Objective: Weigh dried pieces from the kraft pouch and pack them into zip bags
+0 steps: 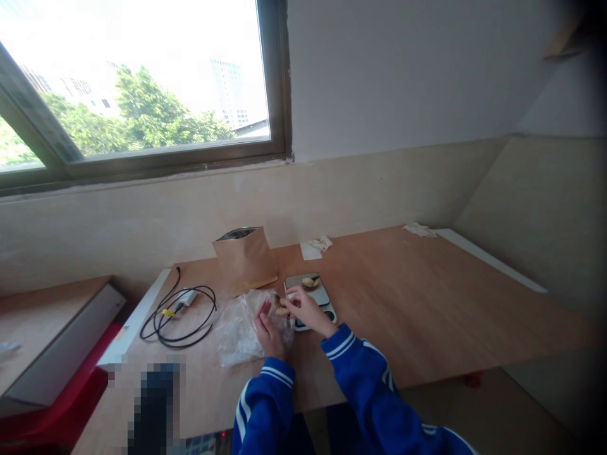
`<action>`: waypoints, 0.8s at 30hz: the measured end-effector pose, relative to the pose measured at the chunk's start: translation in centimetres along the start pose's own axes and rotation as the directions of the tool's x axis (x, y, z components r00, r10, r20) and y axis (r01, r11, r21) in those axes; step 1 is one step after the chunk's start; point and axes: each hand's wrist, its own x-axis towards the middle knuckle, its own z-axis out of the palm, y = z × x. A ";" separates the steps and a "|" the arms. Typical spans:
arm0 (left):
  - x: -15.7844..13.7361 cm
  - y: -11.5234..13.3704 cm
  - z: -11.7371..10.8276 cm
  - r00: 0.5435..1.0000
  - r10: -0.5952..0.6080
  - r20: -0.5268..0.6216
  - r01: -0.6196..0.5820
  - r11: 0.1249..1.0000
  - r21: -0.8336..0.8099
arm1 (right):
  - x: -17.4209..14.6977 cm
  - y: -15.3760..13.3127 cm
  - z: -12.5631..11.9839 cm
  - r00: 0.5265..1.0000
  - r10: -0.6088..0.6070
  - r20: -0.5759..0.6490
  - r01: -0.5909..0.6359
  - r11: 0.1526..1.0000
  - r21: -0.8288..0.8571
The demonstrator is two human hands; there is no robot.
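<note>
Brown lump (281, 308), darker end away (axis unclear), in right hand (307, 308), left hand (270, 332) open

A glossy, crinkled plastic bag (233, 335) spreads over a smooth wood-grain tabletop (403, 303), with a matt, paper-look pouch (244, 260) beyond, a plastic-sheathed cable (179, 308) at left and cloth sleeves (268, 401) near.

Cable (179, 347) left of plastic bag (237, 332), scale (321, 295) right.

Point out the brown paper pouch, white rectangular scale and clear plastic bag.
Brown paper pouch (244, 258): head view, front face.
White rectangular scale (322, 294): head view, bare plate surface.
Clear plastic bag (243, 330): head view, crumpled middle.
</note>
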 end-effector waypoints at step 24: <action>-0.1 0.1 -0.1 0.998 -0.017 -0.068 0.017 1.000 -0.002 | 3.8 4.1 -4.9 0.957 -0.209 -0.200 0.075 0.847 -0.526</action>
